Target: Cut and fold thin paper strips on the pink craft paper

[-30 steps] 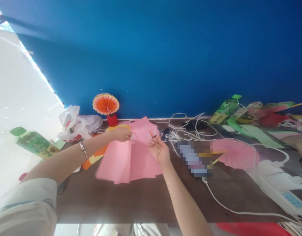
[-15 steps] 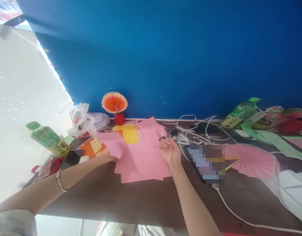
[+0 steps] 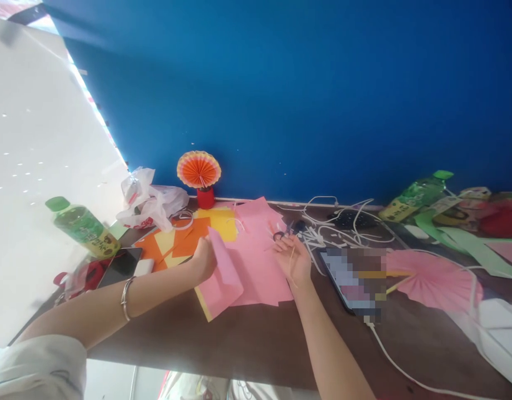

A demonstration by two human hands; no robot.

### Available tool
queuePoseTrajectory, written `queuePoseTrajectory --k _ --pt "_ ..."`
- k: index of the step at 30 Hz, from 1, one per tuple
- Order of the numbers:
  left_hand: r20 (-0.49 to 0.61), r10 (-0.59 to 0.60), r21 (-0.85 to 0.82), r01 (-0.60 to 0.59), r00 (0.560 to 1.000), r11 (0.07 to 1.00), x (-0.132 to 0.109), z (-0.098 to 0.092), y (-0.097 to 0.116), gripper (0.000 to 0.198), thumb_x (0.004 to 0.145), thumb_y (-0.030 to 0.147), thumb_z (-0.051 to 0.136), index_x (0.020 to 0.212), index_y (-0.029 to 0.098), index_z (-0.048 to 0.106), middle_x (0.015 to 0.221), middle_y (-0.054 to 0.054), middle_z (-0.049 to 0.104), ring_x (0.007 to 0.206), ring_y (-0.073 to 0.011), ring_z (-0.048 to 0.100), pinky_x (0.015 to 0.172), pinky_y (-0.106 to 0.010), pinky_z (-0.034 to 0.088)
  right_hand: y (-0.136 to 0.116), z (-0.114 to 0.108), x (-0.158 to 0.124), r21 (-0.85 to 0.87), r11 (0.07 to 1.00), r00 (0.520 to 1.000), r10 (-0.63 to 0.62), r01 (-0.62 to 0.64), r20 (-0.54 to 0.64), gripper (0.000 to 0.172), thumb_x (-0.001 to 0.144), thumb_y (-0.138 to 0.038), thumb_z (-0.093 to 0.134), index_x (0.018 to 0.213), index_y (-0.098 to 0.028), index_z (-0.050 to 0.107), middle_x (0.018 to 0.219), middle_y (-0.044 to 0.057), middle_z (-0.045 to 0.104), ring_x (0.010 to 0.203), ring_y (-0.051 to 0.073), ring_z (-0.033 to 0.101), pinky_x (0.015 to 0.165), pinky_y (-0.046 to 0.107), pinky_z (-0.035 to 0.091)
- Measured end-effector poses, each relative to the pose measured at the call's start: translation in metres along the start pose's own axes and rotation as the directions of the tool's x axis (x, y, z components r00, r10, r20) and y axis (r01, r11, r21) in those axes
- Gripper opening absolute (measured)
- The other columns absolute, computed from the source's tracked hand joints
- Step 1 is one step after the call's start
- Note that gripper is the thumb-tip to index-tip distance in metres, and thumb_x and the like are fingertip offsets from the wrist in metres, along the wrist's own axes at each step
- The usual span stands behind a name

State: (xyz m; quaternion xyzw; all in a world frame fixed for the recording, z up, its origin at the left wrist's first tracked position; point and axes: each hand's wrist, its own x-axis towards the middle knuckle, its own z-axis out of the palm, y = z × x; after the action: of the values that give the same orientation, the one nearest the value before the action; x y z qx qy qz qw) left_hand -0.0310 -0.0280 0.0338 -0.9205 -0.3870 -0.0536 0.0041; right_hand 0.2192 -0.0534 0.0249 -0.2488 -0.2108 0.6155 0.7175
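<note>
My left hand [image 3: 204,258] pinches the edge of a pink paper sheet [image 3: 225,272] and lifts it, so the sheet curls up off the pile. A stack of pink paper [image 3: 260,266] lies flat on the dark table [image 3: 247,339] between my hands. My right hand [image 3: 295,258] rests palm up on the stack's right edge, fingers loosely curled around a thin wooden stick [image 3: 290,260]. Small scissors [image 3: 283,233] lie just beyond that hand. Orange and yellow sheets [image 3: 185,239] show under the lifted pink sheet.
An orange paper fan on a red base [image 3: 199,178] stands by the blue wall. A green bottle [image 3: 81,228] and plastic bag [image 3: 150,203] are at left. A phone [image 3: 354,278], white cables [image 3: 335,225], a pink paper fan [image 3: 435,278] and another bottle [image 3: 414,194] fill the right.
My left hand has lifted one pink sheet from the pile and drawn it toward me, uncovering the orange and yellow paper. My right hand stayed on the pile with the stick.
</note>
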Motion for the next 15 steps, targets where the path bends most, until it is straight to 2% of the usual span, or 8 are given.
queuePoseTrajectory --k 2,4,6,8,10,12,13,15 --pt "0.043 0.175 0.076 -0.177 0.984 0.981 0.004 -0.002 -0.003 0.038 0.080 0.005 0.046 0.116 0.015 0.053 0.124 -0.016 0.052 0.121 -0.0299 0.042 0.094 -0.046 0.037 0.001 0.000 0.000 -0.003 1.000 1.000 0.006 -0.006 0.007 0.022 0.072 -0.031 0.063 0.065 -0.022 0.044 0.058 -0.006 0.033 0.051 0.008 0.034 0.052 0.024 0.037" --pt "0.096 0.396 0.102 -0.405 0.913 0.909 0.007 0.002 -0.003 0.047 0.080 0.001 0.039 0.124 0.016 0.046 0.134 -0.012 0.044 0.126 -0.0218 0.037 0.098 -0.035 0.035 0.000 0.001 0.001 -0.007 1.000 1.000 0.002 -0.002 0.006 0.023 0.072 -0.030 0.063 0.064 -0.022 0.044 0.058 -0.006 0.032 0.049 0.008 0.033 0.051 0.024 0.037" --pt "0.124 0.473 0.104 -0.486 0.872 0.868 0.006 0.010 0.003 0.048 0.083 0.002 0.033 0.128 0.016 0.041 0.136 -0.010 0.042 0.125 -0.0174 0.039 0.096 -0.030 0.036 -0.002 0.001 0.000 -0.006 1.000 1.000 -0.021 0.021 -0.007 0.023 0.071 -0.030 0.064 0.063 -0.022 0.044 0.056 -0.006 0.032 0.048 0.008 0.032 0.050 0.024 0.036" --pt "0.129 0.402 0.136 -0.418 0.906 0.898 0.005 0.019 0.017 0.046 0.083 0.006 0.035 0.128 0.014 0.041 0.134 -0.013 0.044 0.123 -0.0216 0.041 0.093 -0.036 0.038 -0.006 0.001 0.000 0.015 0.999 0.999 -0.051 0.051 -0.018 0.022 0.071 -0.029 0.063 0.063 -0.022 0.044 0.055 -0.007 0.031 0.048 0.008 0.032 0.049 0.023 0.036" --pt "0.151 0.185 0.217 -0.215 0.971 0.952 0.005 0.024 0.036 0.042 0.079 0.015 0.049 0.120 0.008 0.051 0.126 -0.023 0.048 0.115 -0.0330 0.047 0.089 -0.048 0.037 -0.009 0.000 -0.001 0.040 0.997 0.998 -0.066 0.067 -0.021 0.022 0.072 -0.028 0.063 0.063 -0.021 0.044 0.055 -0.007 0.030 0.048 0.007 0.032 0.049 0.022 0.037" --pt "0.157 -0.029 0.292 -0.019 0.987 0.956 0.007 0.023 0.054 0.042 0.070 0.022 0.061 0.108 0.003 0.059 0.115 -0.028 0.054 0.110 -0.0431 0.047 0.089 -0.059 0.029 -0.012 0.000 -0.001 0.058 0.996 0.997 -0.071 0.072 -0.022 0.022 0.073 -0.026 0.062 0.062 -0.021 0.044 0.055 -0.007 0.031 0.048 0.007 0.032 0.050 0.021 0.037" --pt "0.169 -0.084 0.295 0.031 0.982 0.955 0.008 0.021 0.060 0.039 0.069 0.020 0.062 0.102 0.001 0.062 0.109 -0.029 0.057 0.105 -0.0441 0.049 0.085 -0.058 0.032 -0.012 0.000 -0.001 0.058 0.996 0.997 -0.073 0.074 -0.022 0.022 0.073 -0.026 0.063 0.062 -0.021 0.044 0.055 -0.007 0.030 0.048 0.007 0.032 0.050 0.021 0.037" --pt "0.164 -0.157 0.275 0.108 0.974 0.955 0.011 0.012 0.065 0.024 0.073 0.015 0.055 0.090 0.000 0.064 0.095 -0.027 0.060 0.092 -0.0380 0.056 0.073 -0.049 0.039 -0.012 0.001 -0.001 0.025 0.998 0.998 -0.062 0.063 -0.019 0.022 0.072 -0.026 0.064 0.063 -0.021 0.044 0.055 -0.007 0.030 0.048 0.007 0.032 0.050 0.021 0.037"
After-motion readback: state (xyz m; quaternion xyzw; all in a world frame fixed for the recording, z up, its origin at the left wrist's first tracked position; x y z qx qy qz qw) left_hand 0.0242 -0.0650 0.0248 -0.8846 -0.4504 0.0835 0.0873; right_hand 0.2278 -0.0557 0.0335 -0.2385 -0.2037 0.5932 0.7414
